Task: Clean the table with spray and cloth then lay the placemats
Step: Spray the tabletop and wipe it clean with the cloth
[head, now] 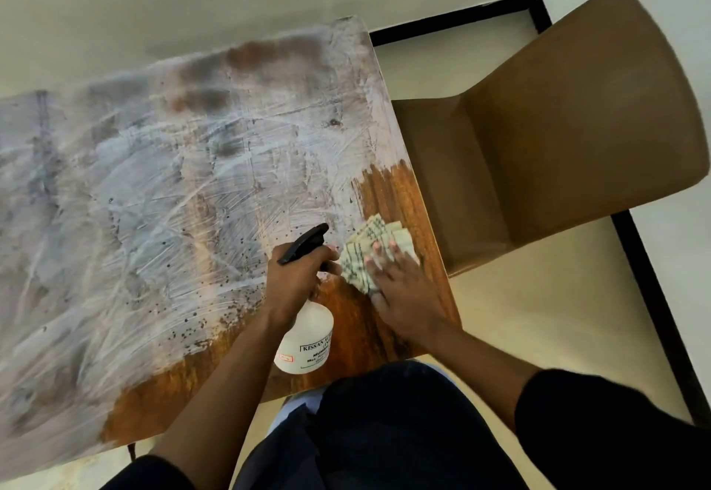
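The left hand (296,278) grips a white plastic spray bottle (306,339) with a black trigger head. The right hand (400,289) presses flat, fingers spread, on a pale checked cloth (369,243) at the right edge of the chalky-smeared brown wooden table (154,182).

Both forearms are bare up from the left hand (296,278) and right hand (404,293), with dark, pretty much black short sleeves (600,424) bunched near the elbows. Same dark fabric covers the torso (384,432). No rings or watch showing.

Looking like a plain dining room at home. Wooden table (161,189) sitting beside a brown chair (558,135), cream walls.
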`<control>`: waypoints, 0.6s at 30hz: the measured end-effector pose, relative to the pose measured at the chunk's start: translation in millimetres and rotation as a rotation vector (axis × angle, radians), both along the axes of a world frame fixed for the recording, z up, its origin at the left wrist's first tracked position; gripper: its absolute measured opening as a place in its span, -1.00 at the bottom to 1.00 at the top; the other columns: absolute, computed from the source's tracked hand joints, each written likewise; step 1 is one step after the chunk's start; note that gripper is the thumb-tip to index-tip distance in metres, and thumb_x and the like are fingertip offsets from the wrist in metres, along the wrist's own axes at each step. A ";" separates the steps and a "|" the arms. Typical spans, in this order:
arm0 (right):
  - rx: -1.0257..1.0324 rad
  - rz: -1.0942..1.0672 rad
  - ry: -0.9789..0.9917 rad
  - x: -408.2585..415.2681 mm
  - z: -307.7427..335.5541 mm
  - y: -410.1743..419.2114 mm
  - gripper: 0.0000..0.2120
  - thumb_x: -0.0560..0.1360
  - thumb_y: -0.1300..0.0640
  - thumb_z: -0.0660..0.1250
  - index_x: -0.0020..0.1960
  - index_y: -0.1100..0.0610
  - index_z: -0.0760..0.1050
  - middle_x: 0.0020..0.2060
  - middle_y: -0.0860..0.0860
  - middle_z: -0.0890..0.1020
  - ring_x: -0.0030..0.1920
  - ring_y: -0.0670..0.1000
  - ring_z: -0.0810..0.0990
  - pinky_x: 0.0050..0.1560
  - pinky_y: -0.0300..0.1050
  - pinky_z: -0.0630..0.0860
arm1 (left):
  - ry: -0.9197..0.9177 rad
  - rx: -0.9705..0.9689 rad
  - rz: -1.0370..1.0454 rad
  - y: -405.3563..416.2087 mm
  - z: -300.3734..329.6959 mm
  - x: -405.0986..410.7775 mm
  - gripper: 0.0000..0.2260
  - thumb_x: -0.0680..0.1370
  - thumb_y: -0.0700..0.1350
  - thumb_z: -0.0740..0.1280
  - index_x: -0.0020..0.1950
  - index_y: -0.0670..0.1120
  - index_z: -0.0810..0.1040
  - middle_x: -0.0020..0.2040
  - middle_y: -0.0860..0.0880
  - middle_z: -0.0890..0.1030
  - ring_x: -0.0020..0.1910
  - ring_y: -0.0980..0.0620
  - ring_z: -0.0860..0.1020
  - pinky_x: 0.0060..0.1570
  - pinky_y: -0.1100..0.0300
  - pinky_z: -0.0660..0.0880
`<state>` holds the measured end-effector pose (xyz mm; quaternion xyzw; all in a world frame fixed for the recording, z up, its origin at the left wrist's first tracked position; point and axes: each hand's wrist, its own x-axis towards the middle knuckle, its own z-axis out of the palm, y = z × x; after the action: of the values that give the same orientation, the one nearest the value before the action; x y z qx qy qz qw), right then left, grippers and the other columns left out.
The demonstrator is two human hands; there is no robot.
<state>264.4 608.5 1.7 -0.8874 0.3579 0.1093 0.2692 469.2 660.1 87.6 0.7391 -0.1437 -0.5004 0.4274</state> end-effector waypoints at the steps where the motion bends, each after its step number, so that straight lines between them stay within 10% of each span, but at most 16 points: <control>1: 0.011 0.001 0.029 -2.8 -3.0 11.4 -0.38 0.69 -0.08 0.05 0.69 0.04 0.00 0.67 0.04 -0.07 0.65 0.09 -0.26 0.65 0.13 -0.13 | 0.004 -0.003 0.001 -0.9 0.9 3.0 -0.73 0.65 -0.23 0.41 -0.07 0.15 0.71 -0.21 -0.22 0.74 -0.57 0.00 0.46 -0.42 0.14 0.42; 12: -0.061 -0.215 0.078 78.5 -12.2 -64.5 -0.26 0.65 -0.34 -0.21 0.69 0.06 -0.09 0.67 0.09 -0.16 0.65 0.17 -0.26 0.64 0.15 -0.14 | 0.046 -0.028 -0.051 -12.1 3.6 29.3 -0.60 0.66 -0.24 0.39 -0.01 0.32 0.72 -0.19 -0.17 0.75 -0.25 -0.32 0.55 -0.42 0.07 0.40; 18: -0.239 -0.342 -0.003 105.7 -1.8 -92.8 -0.52 0.65 -0.11 0.13 0.51 0.03 0.37 0.56 0.11 0.32 0.56 0.17 0.24 0.55 0.20 0.22 | 0.031 -0.042 -0.073 -15.2 -5.1 49.1 -0.62 0.67 -0.24 0.38 0.41 0.12 0.60 -0.20 -0.15 0.75 -0.26 -0.37 0.53 -0.46 0.10 0.39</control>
<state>370.1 515.7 -0.1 -0.8396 0.5133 0.0174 0.1771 518.3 644.9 82.5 0.7162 -0.1747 -0.5241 0.4265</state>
